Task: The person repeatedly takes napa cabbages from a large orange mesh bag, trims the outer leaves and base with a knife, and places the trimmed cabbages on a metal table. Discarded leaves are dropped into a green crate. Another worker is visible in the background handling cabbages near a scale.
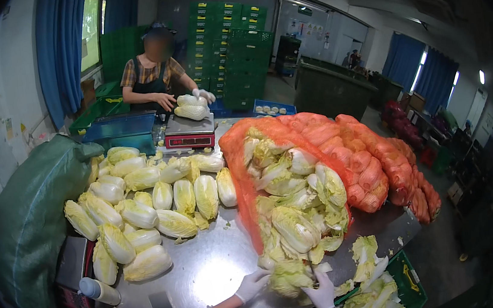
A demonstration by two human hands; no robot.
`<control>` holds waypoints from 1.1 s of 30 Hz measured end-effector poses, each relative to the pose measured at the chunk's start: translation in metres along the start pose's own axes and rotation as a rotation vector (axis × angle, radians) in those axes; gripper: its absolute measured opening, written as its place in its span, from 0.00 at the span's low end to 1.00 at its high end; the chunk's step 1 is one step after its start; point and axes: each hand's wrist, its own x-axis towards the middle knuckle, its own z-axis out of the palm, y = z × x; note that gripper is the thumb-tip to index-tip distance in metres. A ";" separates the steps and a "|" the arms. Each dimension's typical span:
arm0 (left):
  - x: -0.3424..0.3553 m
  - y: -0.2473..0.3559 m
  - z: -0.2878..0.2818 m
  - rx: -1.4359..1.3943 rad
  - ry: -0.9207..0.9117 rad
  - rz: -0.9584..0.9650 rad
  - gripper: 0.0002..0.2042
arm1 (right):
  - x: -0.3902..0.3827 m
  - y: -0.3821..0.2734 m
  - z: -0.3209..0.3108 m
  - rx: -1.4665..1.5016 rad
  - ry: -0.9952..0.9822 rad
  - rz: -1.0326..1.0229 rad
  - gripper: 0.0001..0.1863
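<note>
A loose-leaved napa cabbage (291, 278) is between my two white-gloved hands, close to the table's near edge. My left hand (254, 286) grips its left side, the fingertips partly behind the leaves. At its right side, my right hand (321, 292) closes on it with thumb and fingers. Just beyond lies an opened orange mesh sack (239, 182), its mouth spilling untrimmed cabbages (294, 229) toward me. Leafy, pale trimmed cabbages (175, 223) are spread over the left and middle of the metal table (227, 247).
Full orange mesh sacks (358, 171) line the right side. A green crate (412, 281) near my right hand holds loose leaves (372, 298). On the left are a green sack (42, 226) and white bottle (99, 290). A co-worker (152, 73) handles cabbage at a red scale (190, 141).
</note>
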 end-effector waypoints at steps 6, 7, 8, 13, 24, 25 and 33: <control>-0.018 -0.040 -0.020 -0.345 0.142 -0.059 0.17 | 0.017 -0.016 0.028 -0.096 -0.148 -0.240 0.19; -0.019 -0.041 -0.018 -0.378 0.135 -0.075 0.17 | 0.018 -0.012 0.030 -0.098 -0.147 -0.251 0.19; -0.020 -0.038 -0.017 -0.412 0.134 -0.085 0.18 | 0.019 -0.011 0.032 -0.101 -0.147 -0.270 0.18; -0.008 -0.019 -0.005 -0.379 0.033 0.008 0.20 | 0.018 0.002 0.010 0.024 -0.162 -0.171 0.14; 0.006 0.049 0.011 -0.042 -0.218 0.243 0.34 | -0.022 0.022 -0.003 0.550 -0.384 0.202 0.11; 0.011 0.046 0.008 0.012 -0.206 0.252 0.35 | -0.020 0.021 -0.005 0.609 -0.362 0.284 0.11; 0.009 0.018 -0.009 -0.194 -0.003 0.041 0.35 | 0.001 0.063 -0.002 1.113 0.055 0.550 0.15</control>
